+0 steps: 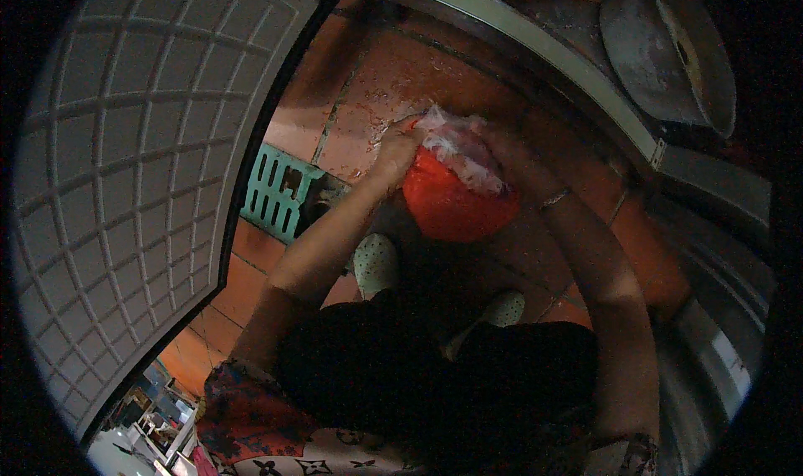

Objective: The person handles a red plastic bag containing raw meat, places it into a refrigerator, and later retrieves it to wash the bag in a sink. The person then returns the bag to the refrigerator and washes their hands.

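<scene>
A red plastic bag (461,203) hangs between my two hands above the tiled floor, its top edge gathered with a clear, crinkled plastic bag (467,159) inside. Pinkish contents show dimly through the clear plastic; what they are I cannot tell. At the left rim of the bags, my left hand (401,146) has its fingers closed on the plastic. In shadow at the right rim is my right hand (508,156), close against the clear plastic, with a bracelet at the wrist; its fingers are too dark to make out.
A pale door panel with a raised grid (141,131) stands open on the left. A green slotted plastic grate (276,190) lies on the floor. A metal-edged cabinet frame (564,43) curves along the top and right, with a round pan-like object (646,55) beyond. My light shoes (375,262) are below.
</scene>
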`<state>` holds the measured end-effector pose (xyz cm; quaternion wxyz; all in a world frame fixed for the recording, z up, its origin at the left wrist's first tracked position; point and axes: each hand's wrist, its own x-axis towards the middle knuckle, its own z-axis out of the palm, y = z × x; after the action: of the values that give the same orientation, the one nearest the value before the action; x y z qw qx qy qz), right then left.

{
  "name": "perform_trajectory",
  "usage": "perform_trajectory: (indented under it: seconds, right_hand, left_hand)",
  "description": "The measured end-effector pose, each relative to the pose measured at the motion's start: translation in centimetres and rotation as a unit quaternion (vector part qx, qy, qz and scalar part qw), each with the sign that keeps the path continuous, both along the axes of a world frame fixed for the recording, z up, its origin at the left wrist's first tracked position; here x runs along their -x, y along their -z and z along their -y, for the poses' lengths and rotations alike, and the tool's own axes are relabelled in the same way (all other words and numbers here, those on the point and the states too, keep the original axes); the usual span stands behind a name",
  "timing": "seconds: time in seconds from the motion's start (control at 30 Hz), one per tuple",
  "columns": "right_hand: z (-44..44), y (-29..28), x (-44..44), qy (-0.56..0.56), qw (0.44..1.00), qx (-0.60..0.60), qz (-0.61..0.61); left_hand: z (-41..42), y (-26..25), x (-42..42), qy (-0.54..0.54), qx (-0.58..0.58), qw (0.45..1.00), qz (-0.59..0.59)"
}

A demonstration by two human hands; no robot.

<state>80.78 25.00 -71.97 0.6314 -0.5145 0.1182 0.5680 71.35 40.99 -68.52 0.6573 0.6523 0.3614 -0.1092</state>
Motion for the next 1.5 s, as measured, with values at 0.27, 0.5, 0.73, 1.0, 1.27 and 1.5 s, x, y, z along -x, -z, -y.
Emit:
perform_trajectory:
  seconds: [0.27,0.5,0.73,1.0,1.27,1.5]
  right_hand:
    - [-0.1,-9.1,0.1,-0.064,0.978,-0.070,0.187]
    - [0.5,-5.9,2.5,-0.230,0.794,0.012,0.563]
    - [1.7,-3.8,1.1,-0.204,0.840,0.064,0.498]
    - [2.3,-5.6,0.8,-0.134,0.892,0.207,0.378]
    - [3.2,-6.1,0.8,-0.139,0.980,-0.063,0.128]
    - [3.3,-4.1,2.0,-0.200,0.947,-0.007,0.249]
  left_hand:
    - [-1.5,4.5,0.9,-0.149,0.179,0.972,-0.025]
    - [-1.7,3.6,0.6,-0.162,0.210,0.963,-0.051]
    - [-0.1,2.5,1.4,-0.129,0.219,0.962,0.099]
    - [2.5,-0.6,6.7,-0.079,0.273,0.955,0.089]
    - [-0.3,-3.2,6.0,0.010,0.214,0.975,0.053]
    - [-0.5,-5.9,6.3,0.053,0.160,0.982,0.083]
